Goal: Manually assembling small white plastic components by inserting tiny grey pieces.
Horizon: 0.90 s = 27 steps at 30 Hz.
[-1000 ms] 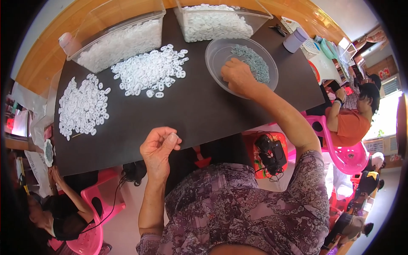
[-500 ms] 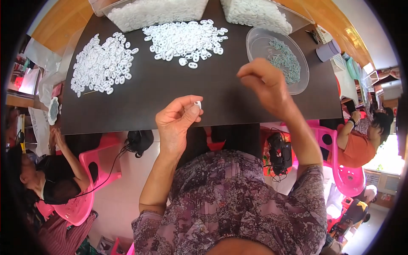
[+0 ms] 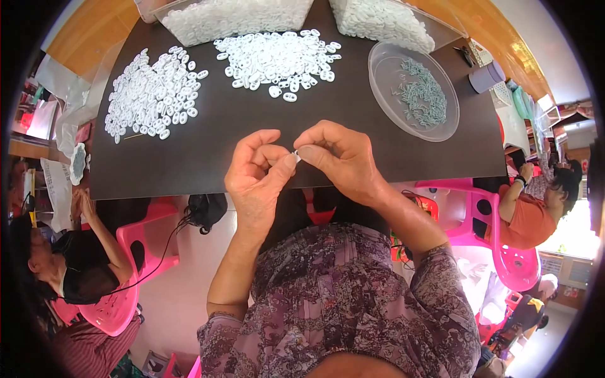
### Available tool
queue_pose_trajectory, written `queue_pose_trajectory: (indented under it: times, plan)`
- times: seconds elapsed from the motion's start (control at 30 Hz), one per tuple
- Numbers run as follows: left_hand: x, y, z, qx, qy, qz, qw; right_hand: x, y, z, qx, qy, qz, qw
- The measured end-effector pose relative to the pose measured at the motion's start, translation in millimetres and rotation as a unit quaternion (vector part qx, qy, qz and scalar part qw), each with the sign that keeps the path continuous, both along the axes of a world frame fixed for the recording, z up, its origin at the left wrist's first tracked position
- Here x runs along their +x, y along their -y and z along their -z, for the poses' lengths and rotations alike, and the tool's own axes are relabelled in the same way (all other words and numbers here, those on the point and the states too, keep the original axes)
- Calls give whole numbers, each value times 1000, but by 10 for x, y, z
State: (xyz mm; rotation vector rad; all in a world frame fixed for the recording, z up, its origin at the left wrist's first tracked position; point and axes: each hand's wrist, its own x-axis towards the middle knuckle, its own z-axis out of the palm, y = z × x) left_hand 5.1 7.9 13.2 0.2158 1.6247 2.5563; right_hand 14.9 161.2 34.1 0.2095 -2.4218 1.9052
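Observation:
Over the table's near edge, my left hand pinches a small white oval plastic piece between thumb and fingers. My right hand meets it there, thumb and forefinger pressed together at the piece. Whatever those right fingertips grip is too small and too covered to make out. Beyond my hands lie two loose heaps of like white ovals with two holes each, one heap in the middle and another heap at the left. To the right, a round clear plastic lid carries many tiny grey-green slender pieces.
Two clear tubs of white pieces, a left tub and a right tub, line the far side. A purple-grey container stands at the far right. People sit on pink chairs, a left chair and a right chair.
My right hand has come from beside the round lid, moving left and nearer to me, and now touches the white piece. My left hand keeps its pinch in nearly the same place.

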Motion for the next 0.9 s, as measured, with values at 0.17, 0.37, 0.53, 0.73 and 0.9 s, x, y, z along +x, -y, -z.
queue_pose_trajectory:
  times: [0.17,0.37,0.53,0.73,0.9]
  plan:
    - [78,-117,32,78,41,-43,995,48,158,110,-121,-6,83,989]
    - [95,-164,133,125,81,-85,985,86,299,211,-99,-112,110,983]
    - [74,-110,162,53,20,-113,992,105,265,245,-104,-102,84,986]
    - [39,-1,71,34,30,-59,997,98,187,244,-142,-49,69,986]
    - [21,81,40,44,45,-6,998,92,170,200,-127,-50,53,989]
